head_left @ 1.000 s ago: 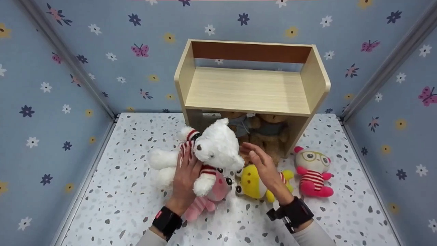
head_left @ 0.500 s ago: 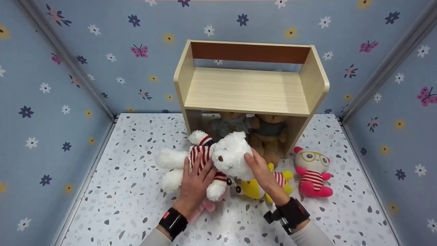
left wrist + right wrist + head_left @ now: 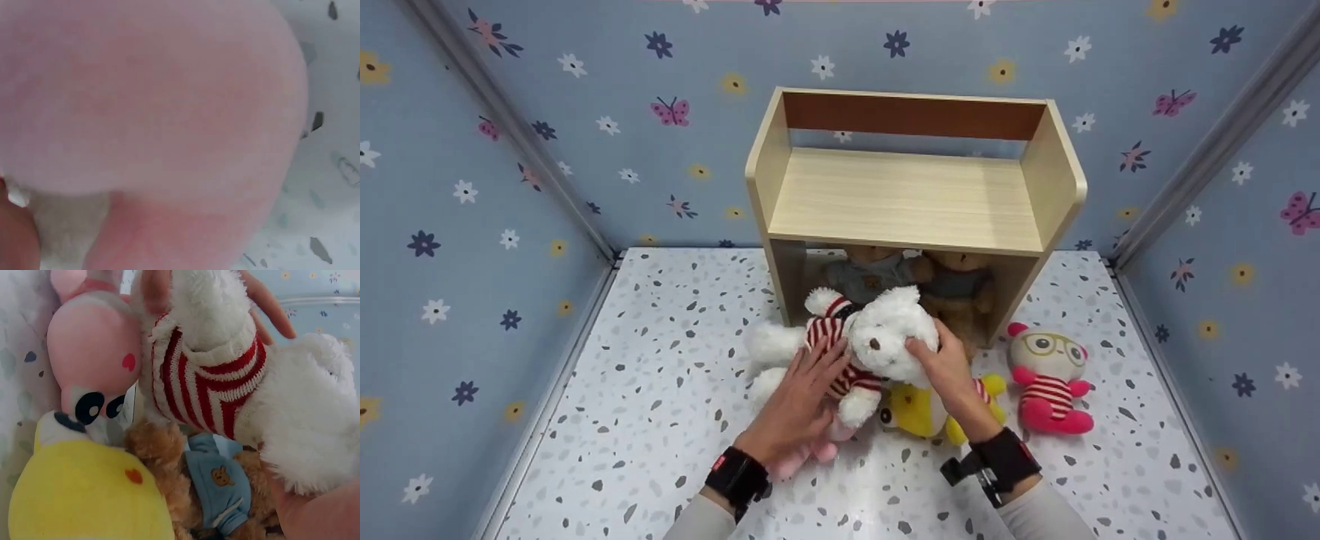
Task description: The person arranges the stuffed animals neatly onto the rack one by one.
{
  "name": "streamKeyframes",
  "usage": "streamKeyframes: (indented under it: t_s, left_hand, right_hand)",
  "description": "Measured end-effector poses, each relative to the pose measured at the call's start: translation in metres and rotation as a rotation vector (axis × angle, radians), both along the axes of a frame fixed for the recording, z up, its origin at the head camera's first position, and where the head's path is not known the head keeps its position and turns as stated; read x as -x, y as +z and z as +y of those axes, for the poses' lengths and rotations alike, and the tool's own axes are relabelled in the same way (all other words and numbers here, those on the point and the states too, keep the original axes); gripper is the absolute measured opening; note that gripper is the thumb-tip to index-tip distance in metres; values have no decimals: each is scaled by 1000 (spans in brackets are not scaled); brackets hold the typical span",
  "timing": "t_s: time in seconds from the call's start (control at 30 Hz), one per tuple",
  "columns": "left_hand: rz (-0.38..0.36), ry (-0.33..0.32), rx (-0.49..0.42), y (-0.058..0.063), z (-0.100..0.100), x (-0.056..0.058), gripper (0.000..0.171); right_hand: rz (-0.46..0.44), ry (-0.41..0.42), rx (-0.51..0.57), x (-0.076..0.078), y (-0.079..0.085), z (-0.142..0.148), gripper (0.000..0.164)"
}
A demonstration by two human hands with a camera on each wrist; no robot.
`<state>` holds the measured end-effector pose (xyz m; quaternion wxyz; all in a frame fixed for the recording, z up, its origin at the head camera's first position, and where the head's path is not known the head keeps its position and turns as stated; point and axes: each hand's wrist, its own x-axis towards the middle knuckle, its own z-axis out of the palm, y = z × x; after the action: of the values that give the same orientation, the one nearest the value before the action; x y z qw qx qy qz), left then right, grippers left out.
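Note:
A white teddy bear (image 3: 889, 341) in a red-and-white striped sweater lies tilted on its side before the shelf's lower opening. My right hand (image 3: 952, 371) grips its head, thumb across the front and fingers behind. My left hand (image 3: 802, 397) rests on the sweater with straight fingers. In the right wrist view, the bear's sweater (image 3: 211, 382) faces the camera. Beneath the bear and my left hand is a pink plush toy (image 3: 814, 452), mostly hidden, its body (image 3: 157, 101) filling the left wrist view. A yellow plush toy (image 3: 916, 412) lies under my right forearm.
A pale wooden shelf unit (image 3: 907, 199) stands at the back. Two brown teddy bears, one in a grey-blue hoodie (image 3: 870, 277) and one in a dark top (image 3: 958, 283), sit in its lower compartment. A pink-and-white plush toy with glasses (image 3: 1048, 379) lies at right on the speckled floor (image 3: 1117, 472).
The white bear has moved right and slightly away from me, closer to the shelf's opening. My right hand, first apart from it, has taken hold of its head; my left hand has travelled along with it.

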<state>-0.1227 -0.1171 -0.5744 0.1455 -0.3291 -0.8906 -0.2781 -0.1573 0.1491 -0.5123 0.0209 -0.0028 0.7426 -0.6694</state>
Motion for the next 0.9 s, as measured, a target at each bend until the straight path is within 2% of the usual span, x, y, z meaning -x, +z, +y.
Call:
streamKeyframes:
  t_s: [0.1, 0.17, 0.2, 0.27, 0.3, 0.37, 0.43, 0.5, 0.57, 0.63, 0.8, 0.9]
  left_hand:
    - [14, 66, -197, 10, -1, 7, 78]
    - [4, 150, -301, 19, -2, 14, 61]
    - [-20, 194, -325, 24, -3, 17, 56]
    - [-122, 264, -327, 33, -6, 25, 57]
    - [-195, 277, -318, 37, -8, 28, 62]
    - [-364, 275, -293, 42, -11, 33, 73]
    - [-502, 249, -276, 43, -14, 38, 79]
    - [-574, 197, -279, 39, -15, 42, 77]
    - [-600, 156, -284, 30, -16, 44, 70]
    - [-613, 141, -308, 20, -16, 44, 61]
    - [-632, 210, -438, 1, -19, 39, 52]
    - [-616, 237, -540, -9, -22, 38, 51]
  right_hand:
    - [-6, -27, 13, 3, 0, 5, 46]
    - [18, -41, 17, 6, 2, 7, 45]
    - [35, -43, 22, 7, 4, 8, 44]
    - [82, -36, 36, 11, 6, 10, 43]
    - [102, -24, 43, 12, 8, 11, 43]
    - [136, 16, 64, 15, 11, 11, 44]
    - [165, 71, 78, 18, 13, 10, 47]
    - [185, 126, 70, 21, 15, 8, 49]
    - [203, 180, 44, 23, 17, 4, 50]
    - [217, 242, 7, 26, 19, -1, 50]
    - [206, 402, -46, 30, 23, -7, 53]
    - [184, 411, 4, 36, 21, -7, 51]
